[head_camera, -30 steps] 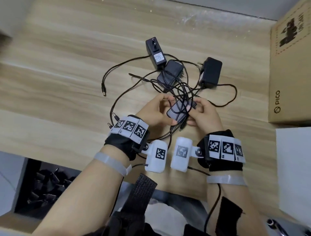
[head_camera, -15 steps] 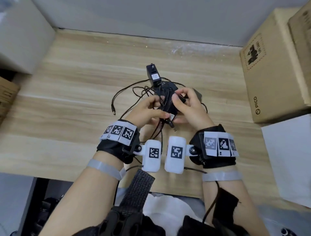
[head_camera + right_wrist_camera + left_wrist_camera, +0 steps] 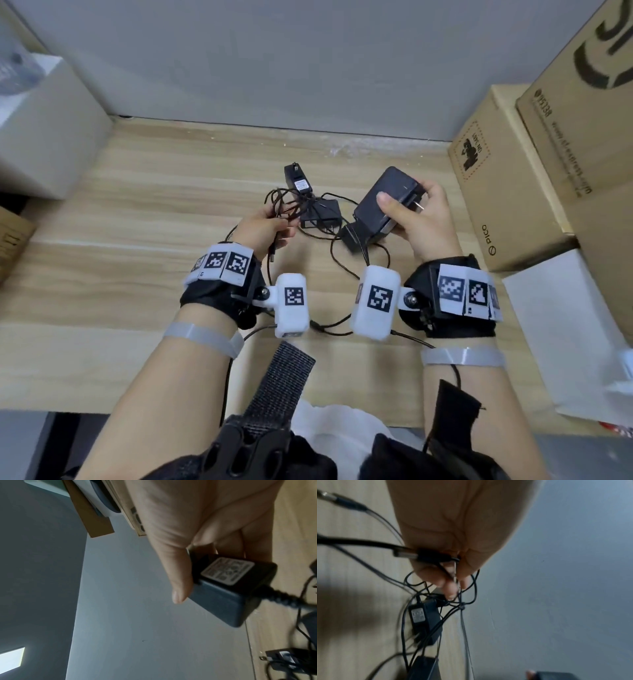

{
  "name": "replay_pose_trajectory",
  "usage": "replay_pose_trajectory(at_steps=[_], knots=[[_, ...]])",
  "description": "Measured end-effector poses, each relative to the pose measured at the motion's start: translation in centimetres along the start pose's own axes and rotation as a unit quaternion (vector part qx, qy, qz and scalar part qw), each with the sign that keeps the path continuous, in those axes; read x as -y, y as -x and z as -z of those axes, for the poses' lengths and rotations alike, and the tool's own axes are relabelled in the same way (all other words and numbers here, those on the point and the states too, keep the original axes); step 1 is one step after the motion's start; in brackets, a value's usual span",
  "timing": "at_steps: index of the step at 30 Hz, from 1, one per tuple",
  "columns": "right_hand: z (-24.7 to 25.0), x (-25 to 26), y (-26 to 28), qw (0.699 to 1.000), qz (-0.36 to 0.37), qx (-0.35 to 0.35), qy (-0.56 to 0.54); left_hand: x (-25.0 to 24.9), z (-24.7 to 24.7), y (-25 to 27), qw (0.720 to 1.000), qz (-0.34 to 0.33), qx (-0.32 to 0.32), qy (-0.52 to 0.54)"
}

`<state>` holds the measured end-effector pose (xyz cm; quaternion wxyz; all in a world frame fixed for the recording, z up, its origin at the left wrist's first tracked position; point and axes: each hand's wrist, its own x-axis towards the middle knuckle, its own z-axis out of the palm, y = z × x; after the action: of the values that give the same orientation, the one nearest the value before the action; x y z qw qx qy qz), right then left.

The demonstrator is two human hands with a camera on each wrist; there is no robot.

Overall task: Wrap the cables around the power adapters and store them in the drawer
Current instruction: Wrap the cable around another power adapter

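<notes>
while the right hand (image 3: 423, 219) grasps a black adapter (image 3: 385, 202) above the table (image 3: 102, 274), the left hand (image 3: 260, 229) at 9 o'clock pinches tangled cables (image 3: 286, 202).

Matt black plastic power adapter (image 3: 383, 202) with bare metal prongs (image 3: 418, 205); thin black rubbery cables (image 3: 291, 205) – smooth pale wood-grain desk (image 3: 137, 212), plain brown cardboard boxes (image 3: 507, 178) at right.

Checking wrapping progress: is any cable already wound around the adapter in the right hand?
No. The adapter in the right hand shows bare sides, and its cable trails off loose.
</notes>
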<state>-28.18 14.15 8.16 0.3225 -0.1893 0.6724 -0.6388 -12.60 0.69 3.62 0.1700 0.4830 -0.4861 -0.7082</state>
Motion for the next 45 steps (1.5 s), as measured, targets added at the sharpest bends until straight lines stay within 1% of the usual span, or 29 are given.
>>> replay_pose_trajectory(at_steps=[2, 4, 6, 7, 8, 9, 11, 13, 14, 15, 16, 17, 19, 21, 24, 27, 28, 30, 32, 34, 36, 39, 40, 41, 42, 43, 45], knots=[[0.0, 0.7, 0.3, 0.998, 0.054, -0.026, 0.020, -0.6, 0.6, -0.2, 0.996, 0.017, -0.021, -0.081], [-0.2, 1.4, 0.5, 0.992, 0.110, -0.027, 0.051, -1.6, 1.1, -0.2, 0.983, 0.024, -0.044, -0.175], [-0.7, 1.9, 0.8, 0.985, 0.150, -0.018, 0.084, -2.7, 1.3, 0.3, 0.972, -0.015, -0.067, -0.224], [-1.0, 2.1, 0.9, 0.981, 0.168, -0.016, 0.099, -3.2, 1.2, 0.8, 0.969, -0.048, -0.069, -0.231], [-1.4, 2.2, 1.0, 0.976, 0.185, -0.016, 0.111, -3.7, 1.1, 1.3, 0.970, -0.077, -0.057, -0.225], [-1.8, 2.3, 1.2, 0.972, 0.204, -0.012, 0.119, -4.3, 0.7, 2.1, 0.975, -0.095, -0.022, -0.199], [-2.5, 2.2, 1.5, 0.962, 0.239, 0.004, 0.136, -5.1, 0.0, 3.4, 0.984, -0.083, 0.096, -0.128], [-3.2, 1.8, 1.8, 0.943, 0.279, 0.016, 0.180, -5.6, -0.7, 4.2, 0.973, -0.054, 0.213, -0.067], [-3.4, 1.6, 1.9, 0.926, 0.305, 0.017, 0.219, -5.7, -1.0, 4.5, 0.966, -0.049, 0.252, -0.041], [-3.7, 1.4, 2.0, 0.907, 0.329, 0.022, 0.262, -5.6, -1.3, 4.5, 0.962, -0.049, 0.269, -0.024], [-3.9, 1.2, 2.1, 0.890, 0.342, 0.030, 0.299, -5.5, -1.5, 4.7, 0.961, -0.049, 0.271, -0.012], [-4.1, 1.2, 2.1, 0.880, 0.344, 0.044, 0.323, -5.5, -1.7, 4.8, 0.963, -0.052, 0.263, -0.008], [-4.2, 1.2, 2.2, 0.877, 0.329, 0.078, 0.341, -5.2, -1.8, 4.8, 0.967, -0.058, 0.247, -0.001], [-4.0, 1.3, 2.3, 0.885, 0.311, 0.103, 0.329, -5.0, -1.7, 4.7, 0.970, -0.050, 0.239, 0.015], [-3.6, 1.6, 2.3, 0.909, 0.279, 0.125, 0.282, -4.7, -1.3, 4.5, 0.967, -0.037, 0.247, 0.057], [-3.1, 1.8, 2.2, 0.918, 0.271, 0.133, 0.256, -4.5, -1.0, 4.3, 0.962, -0.028, 0.250, 0.105], [-2.9, 1.9, 2.0, 0.923, 0.266, 0.130, 0.246, -4.4, -0.8, 4.2, 0.960, -0.020, 0.248, 0.128], [-2.3, 1.8, 1.6, 0.937, 0.249, 0.099, 0.226, -4.2, -0.4, 4.0, 0.951, -0.011, 0.249, 0.182], [-1.9, 1.4, 1.2, 0.949, 0.232, 0.059, 0.205, -4.2, -0.1, 4.0, 0.933, -0.011, 0.262, 0.248], [-1.6, 0.7, 1.0, 0.958, 0.218, 0.038, 0.182, -4.4, 0.2, 4.0, 0.919, -0.014, 0.272, 0.286], [-1.8, 0.1, 1.0, 0.964, 0.209, 0.024, 0.164, -4.6, 0.3, 3.8, 0.914, -0.023, 0.277, 0.295], [-2.4, -0.6, 1.0, 0.969, 0.204, -0.011, 0.140, -4.7, -0.1, 3.5, 0.920, -0.036, 0.272, 0.279], [-2.7, -0.8, 1.1, 0.970, 0.202, -0.013, 0.134, -4.8, -0.3, 3.4, 0.923, -0.043, 0.270, 0.270], [-3.0, -0.9, 1.1, 0.972, 0.194, 0.000, 0.135, -4.7, -0.6, 3.3, 0.928, -0.054, 0.262, 0.258], [-3.3, -1.0, 1.1, 0.972, 0.179, 0.028, 0.151, -4.7, -0.8, 3.2, 0.933, -0.068, 0.256, 0.244], [-3.6, -1.1, 1.1, 0.967, 0.158, 0.062, 0.189, -4.6, -1.1, 3.1, 0.936, -0.082, 0.253, 0.229], [-4.1, -1.1, 1.3, 0.941, 0.114, 0.118, 0.295, -4.7, -1.6, 3.0, 0.943, -0.102, 0.255, 0.189]])
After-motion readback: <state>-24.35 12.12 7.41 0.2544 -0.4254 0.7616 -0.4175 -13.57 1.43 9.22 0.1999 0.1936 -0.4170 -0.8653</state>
